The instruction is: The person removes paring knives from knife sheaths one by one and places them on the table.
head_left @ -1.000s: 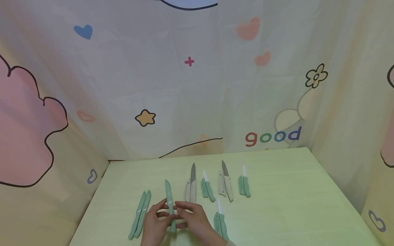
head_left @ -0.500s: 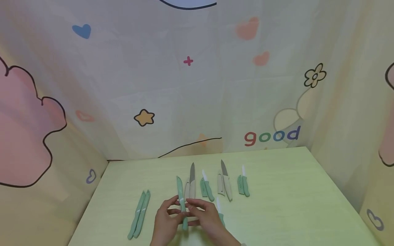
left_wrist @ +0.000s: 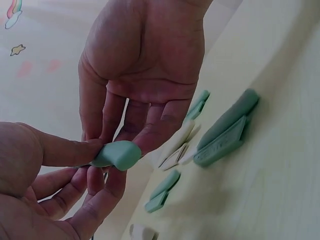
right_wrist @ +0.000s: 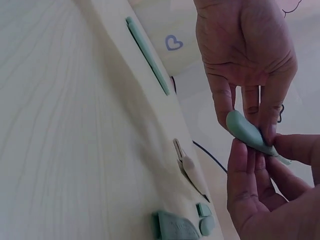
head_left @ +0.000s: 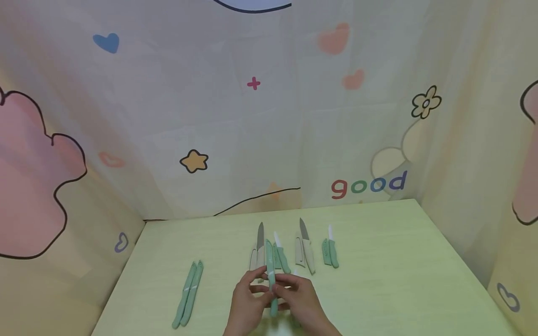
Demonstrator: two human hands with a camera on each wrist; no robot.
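Note:
A slim green sheathed knife, with a pale band across its middle, is held tip up and away from the person. My left hand pinches it from the left side, thumb on the handle. From the right, my right hand also grips the handle with thumb and fingertips. Seen from the left wrist, the rounded handle end sticks out between both hands' fingers. The right wrist view shows the curved green handle pinched the same way. A green knife and its sheath lie on the table, mostly hidden behind my right hand in the head view.
Two sheathed green knives lie side by side at the left of the pale table. Behind the hands lie unsheathed knives: a cream-handled one beside its sheath, and a green-handled one beside a green sheath. A printed curtain stands behind.
Both hands have moved right together, carrying the sheathed knife from near the left pair to in front of the unsheathed knives. The grip looks the same.

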